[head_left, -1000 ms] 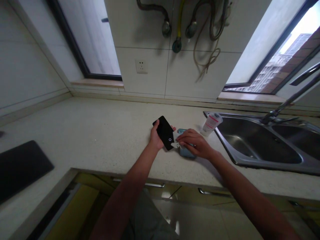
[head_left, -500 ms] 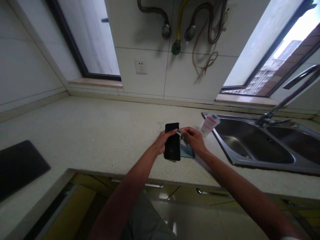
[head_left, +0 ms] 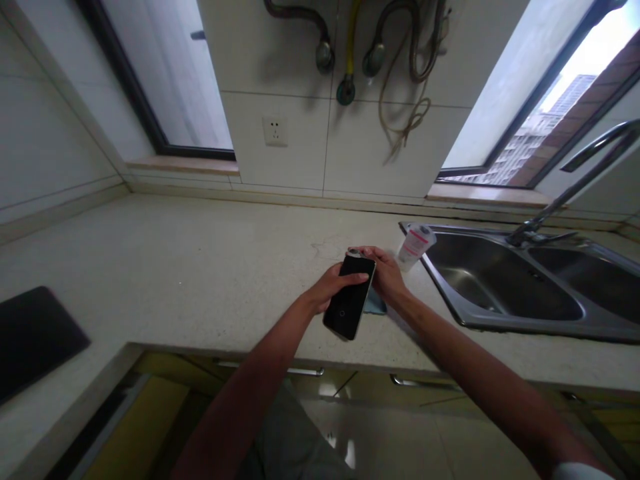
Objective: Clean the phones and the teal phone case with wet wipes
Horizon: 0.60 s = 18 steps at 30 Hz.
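A black-screened smartphone (head_left: pixel 345 308) is held tilted over the counter by my left hand (head_left: pixel 327 288), the thumb lying across its screen. My right hand (head_left: pixel 387 272) is closed at the phone's upper right edge, its fingers reaching behind the top. A small crumpled grey-white piece (head_left: pixel 354 253), perhaps a wipe or cloth, shows at the top edge by those fingers. Under the right wrist a flat blue-grey item (head_left: pixel 375 304) lies partly hidden on the counter. Just beyond the right hand stands a translucent plastic container with pink stripes (head_left: pixel 416 245).
A double steel sink (head_left: pixel 453 312) with a tall faucet (head_left: pixel 565 197) is set into the counter (head_left: pixel 225 267) at the right. At far left lies a dark flat panel (head_left: pixel 40 340). Drawers with metal handles (head_left: pixel 305 371) run below the front edge.
The phone has turned, its top swinging right and its lower end toward me. My left thumb has slid right across the screen; my right fingers moved with the grey-white piece to the top edge.
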Motion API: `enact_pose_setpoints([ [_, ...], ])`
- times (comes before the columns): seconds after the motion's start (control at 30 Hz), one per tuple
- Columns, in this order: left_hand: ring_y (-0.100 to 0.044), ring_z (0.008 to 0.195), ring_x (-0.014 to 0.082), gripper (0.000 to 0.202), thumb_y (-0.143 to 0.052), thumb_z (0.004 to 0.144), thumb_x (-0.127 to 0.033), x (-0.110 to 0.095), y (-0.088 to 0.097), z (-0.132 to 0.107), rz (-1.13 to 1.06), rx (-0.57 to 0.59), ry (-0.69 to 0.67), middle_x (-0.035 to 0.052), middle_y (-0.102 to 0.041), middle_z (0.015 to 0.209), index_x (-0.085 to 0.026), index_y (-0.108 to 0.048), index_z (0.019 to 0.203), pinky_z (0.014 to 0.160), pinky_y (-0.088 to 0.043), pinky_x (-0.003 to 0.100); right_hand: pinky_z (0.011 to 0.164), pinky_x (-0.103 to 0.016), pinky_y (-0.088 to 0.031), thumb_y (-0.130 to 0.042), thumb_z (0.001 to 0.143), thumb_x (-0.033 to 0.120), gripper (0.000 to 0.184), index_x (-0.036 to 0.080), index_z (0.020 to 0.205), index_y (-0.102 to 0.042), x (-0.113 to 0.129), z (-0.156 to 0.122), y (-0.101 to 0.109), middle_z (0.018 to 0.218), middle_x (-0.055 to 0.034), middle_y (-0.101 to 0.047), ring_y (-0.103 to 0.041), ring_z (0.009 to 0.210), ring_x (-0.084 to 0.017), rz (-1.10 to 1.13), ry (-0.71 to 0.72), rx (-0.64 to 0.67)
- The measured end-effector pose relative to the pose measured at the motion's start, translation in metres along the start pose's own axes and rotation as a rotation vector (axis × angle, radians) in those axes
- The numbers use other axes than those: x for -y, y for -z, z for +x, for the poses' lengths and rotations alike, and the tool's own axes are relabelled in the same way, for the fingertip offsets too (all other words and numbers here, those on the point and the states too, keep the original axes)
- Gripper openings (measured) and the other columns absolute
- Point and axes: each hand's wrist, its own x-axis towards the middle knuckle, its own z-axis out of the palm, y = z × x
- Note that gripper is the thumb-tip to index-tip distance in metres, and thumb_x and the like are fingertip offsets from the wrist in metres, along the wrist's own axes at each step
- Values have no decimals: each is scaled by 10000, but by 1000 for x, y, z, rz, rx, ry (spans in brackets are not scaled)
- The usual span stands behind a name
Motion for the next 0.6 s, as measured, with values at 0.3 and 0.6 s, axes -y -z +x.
enact_pose_setpoints([
  [0.3,-608,663,148,740,-930,533,-395,-4,-2,0,-51,-191,-50,30,-661,841,-184,-527,1118,652,-487,298,819,-370,-573,-613,787,782,627,195,981,-716,2,-2,0,956,-89,-741,-688,942,-245,92,-203,197],
  [0.6,-642,891,189,570,-823,682,-439,4,9,13,18,-537,-262,56,-670,1016,-215,-580,1146,772,-498,286,625,-256,-525,-878,682,441,430,176,946,-666,0,-17,-9,698,17,-642,-588,615,-110,-72,-177,308],
])
